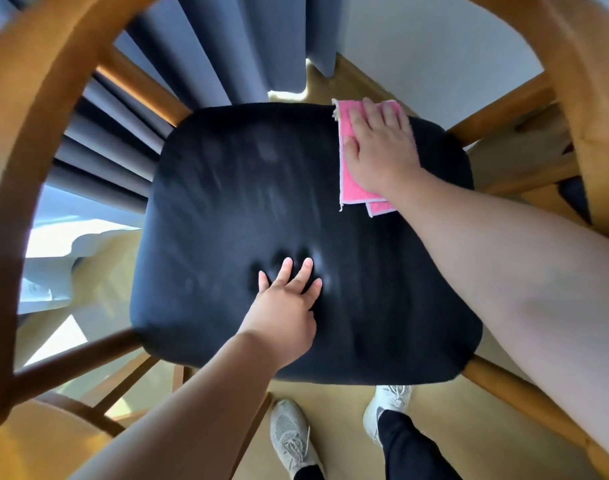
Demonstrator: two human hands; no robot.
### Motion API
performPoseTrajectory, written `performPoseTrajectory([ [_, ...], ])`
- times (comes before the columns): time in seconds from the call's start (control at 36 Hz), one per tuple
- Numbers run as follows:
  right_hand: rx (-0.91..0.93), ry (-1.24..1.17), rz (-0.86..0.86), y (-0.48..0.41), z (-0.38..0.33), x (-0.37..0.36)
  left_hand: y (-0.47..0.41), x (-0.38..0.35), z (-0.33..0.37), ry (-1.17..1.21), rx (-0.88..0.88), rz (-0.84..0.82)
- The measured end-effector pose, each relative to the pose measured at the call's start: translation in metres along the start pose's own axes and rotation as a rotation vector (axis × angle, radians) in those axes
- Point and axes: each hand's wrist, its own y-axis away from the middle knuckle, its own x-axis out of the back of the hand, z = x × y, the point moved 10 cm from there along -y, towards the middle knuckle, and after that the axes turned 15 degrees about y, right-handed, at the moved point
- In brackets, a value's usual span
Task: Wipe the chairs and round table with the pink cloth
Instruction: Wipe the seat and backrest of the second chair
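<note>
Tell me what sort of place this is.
Probably a room in a home, perhaps a dining or sitting area. A wooden chair with a dark padded seat stands near long blue-grey curtains, on a light wood-look floor that meets a white wall.

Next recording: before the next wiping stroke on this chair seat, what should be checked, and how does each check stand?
1. Pink cloth lies flat on the black seat, at its far right corner: ok.
2. Right hand presses the cloth with straight fingers: ok.
3. Cloth layers lined up: not ok, a lower corner sticks out.
4. Left hand rests on the seat, apart from the cloth: ok.
5. Wooden frame already wiped: cannot tell.
</note>
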Motion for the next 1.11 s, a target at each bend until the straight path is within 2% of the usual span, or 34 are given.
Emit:
performPoseTrajectory([
  [0.17, 0.003, -0.069, 0.038, -0.003, 0.017, 0.001, -0.004, -0.005, -0.003, -0.031, 0.004, 0.001],
  [0.31, -0.114, -0.046, 0.037, 0.023, 0.042, -0.017, -0.006, -0.006, -0.003, -0.050, 0.008, 0.003],
  [0.47, -0.229, -0.005, -0.004, 0.088, 0.041, -0.041, -0.009, -0.007, -0.004, -0.086, 0.013, 0.004],
  [0.81, -0.422, -0.101, -0.087, 0.256, 0.003, -0.075, -0.007, 0.000, -0.002, -0.120, 0.012, 0.031],
  [1.0, -0.420, -0.090, -0.141, 0.260, 0.003, -0.084, -0.005, -0.002, -0.001, -0.111, 0.012, 0.054],
  [1.11, -0.447, -0.085, -0.145, 0.233, 0.016, -0.075, -0.006, -0.003, 0.000, -0.111, 0.010, 0.065],
])
